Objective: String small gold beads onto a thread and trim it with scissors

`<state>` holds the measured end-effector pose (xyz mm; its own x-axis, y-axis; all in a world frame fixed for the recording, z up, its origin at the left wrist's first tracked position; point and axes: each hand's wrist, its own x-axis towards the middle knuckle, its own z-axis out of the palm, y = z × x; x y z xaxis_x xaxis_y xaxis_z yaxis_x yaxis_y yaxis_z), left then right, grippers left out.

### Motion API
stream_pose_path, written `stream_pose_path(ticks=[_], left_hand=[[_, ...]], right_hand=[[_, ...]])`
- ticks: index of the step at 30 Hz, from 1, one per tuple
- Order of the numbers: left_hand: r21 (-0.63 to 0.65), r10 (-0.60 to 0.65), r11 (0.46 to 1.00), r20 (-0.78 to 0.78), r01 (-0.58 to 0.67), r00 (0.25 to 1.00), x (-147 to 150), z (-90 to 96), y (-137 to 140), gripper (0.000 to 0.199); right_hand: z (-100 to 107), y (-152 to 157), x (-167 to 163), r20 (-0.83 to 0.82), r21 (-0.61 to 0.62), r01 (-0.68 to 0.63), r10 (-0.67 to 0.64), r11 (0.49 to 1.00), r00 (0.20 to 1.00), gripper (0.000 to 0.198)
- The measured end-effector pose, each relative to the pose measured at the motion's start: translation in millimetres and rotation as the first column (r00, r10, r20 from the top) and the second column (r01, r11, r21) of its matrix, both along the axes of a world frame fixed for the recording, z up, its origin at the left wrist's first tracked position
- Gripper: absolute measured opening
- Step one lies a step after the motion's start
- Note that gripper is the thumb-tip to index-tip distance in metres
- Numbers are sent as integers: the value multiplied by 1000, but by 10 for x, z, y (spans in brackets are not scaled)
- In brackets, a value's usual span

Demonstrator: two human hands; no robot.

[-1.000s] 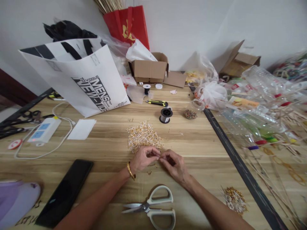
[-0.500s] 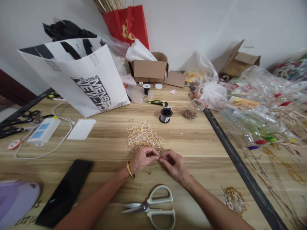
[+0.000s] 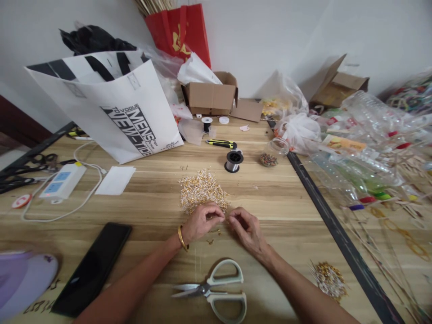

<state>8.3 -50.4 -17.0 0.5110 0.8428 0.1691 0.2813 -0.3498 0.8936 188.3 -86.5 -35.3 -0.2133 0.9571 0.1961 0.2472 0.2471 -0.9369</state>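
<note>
My left hand point(image 3: 204, 219), with a gold bangle point(image 3: 182, 238) at the wrist, pinches something too small to make out. Facing it across a small gap, my right hand point(image 3: 248, 228) has thumb and forefinger pressed together in a pinch too; what they hold cannot be made out. Just beyond my left hand spreads a pile of gold and clear beads point(image 3: 202, 189). A few gold beads point(image 3: 210, 241) lie on the wood below my fingertips. Nearer to me, between my forearms, white-handled scissors point(image 3: 216, 290) rest with blades pointing left.
A wire spool point(image 3: 233, 162), a yellow-black utility knife point(image 3: 221, 144) and a cup of beads point(image 3: 269, 159) stand farther back. A black phone point(image 3: 92, 270) lies left. Near my right forearm is a smaller beaded heap point(image 3: 329, 281). Plastic bottles point(image 3: 364, 153) crowd the right side.
My fingertips have moved slightly apart, the right hand shifting a little to the right. Both hands keep their pinch.
</note>
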Motion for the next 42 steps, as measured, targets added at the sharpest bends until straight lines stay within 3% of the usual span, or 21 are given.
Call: stream_pose_path(ticks=[9,18,31,37,42], left_hand=[[173,-30,984,-44,37,999,18,-75,-16,11],[252,-24,967,-54,37,998,30,-75,-37,15],[130,20,991,73,-30,997,13,45,-34,20],[110,31,993,46,-36,998,11,59,-33,19],[124,13,992,40,-18,999,10,57,-37,18]], right_hand=[[16,-12,-9,2,1,-21,21,1000,1000,10],[-22,-4,-11,29,16,-47,47,999,998,13],[37,10,1,105,148,-111,96,983,990,10],[81,-5,5,68,121,-85,77,989,995,7],[57,-19,2,27,28,-55,54,998,998,12]])
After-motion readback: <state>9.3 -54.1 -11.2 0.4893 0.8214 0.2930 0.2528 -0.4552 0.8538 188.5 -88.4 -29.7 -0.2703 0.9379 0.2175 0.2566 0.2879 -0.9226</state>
